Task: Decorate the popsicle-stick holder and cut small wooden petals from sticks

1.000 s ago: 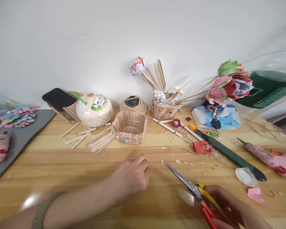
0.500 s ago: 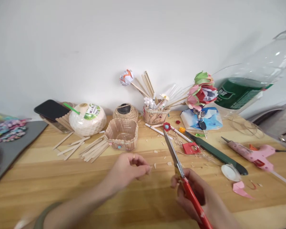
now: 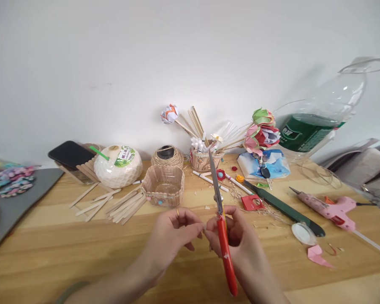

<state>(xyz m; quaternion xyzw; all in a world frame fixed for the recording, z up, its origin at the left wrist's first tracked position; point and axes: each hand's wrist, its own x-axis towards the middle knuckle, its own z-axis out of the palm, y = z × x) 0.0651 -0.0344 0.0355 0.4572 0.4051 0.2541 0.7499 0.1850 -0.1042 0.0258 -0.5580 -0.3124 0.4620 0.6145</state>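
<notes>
The wooden counter (image 3: 50,253) fills the lower half of the view, with craft clutter strung along its far edge from nine to three o'clock. At two o'clock a cut clear plastic bottle (image 3: 316,114) with a green label leans over the edge; below it, at three o'clock, lies a pink glue gun (image 3: 331,208). At eleven o'clock sit a white coconut-shaped container (image 3: 118,166) and loose craft sticks (image 3: 120,202), and at twelve a small stick basket (image 3: 163,185).

Near centre, the two hands meet. The right hand (image 3: 240,245) has its fingers closed round the red-handled scissors (image 3: 221,223), whose long axis runs almost straight from six to twelve o'clock, blades pointing away toward the wall, handle toward the person. The blades look closed or nearly so. The left hand (image 3: 172,234) lies at nine o'clock from the scissors, fingers pinched together just beside the right hand's fingertips, at the foot of the blades. Of the two, the left is the one carrying whatever is being pinched.

That pinched piece is too small to make out. The scissor handle loops are hidden under the right palm, and both forearms are cut off by the lower edge.
</notes>
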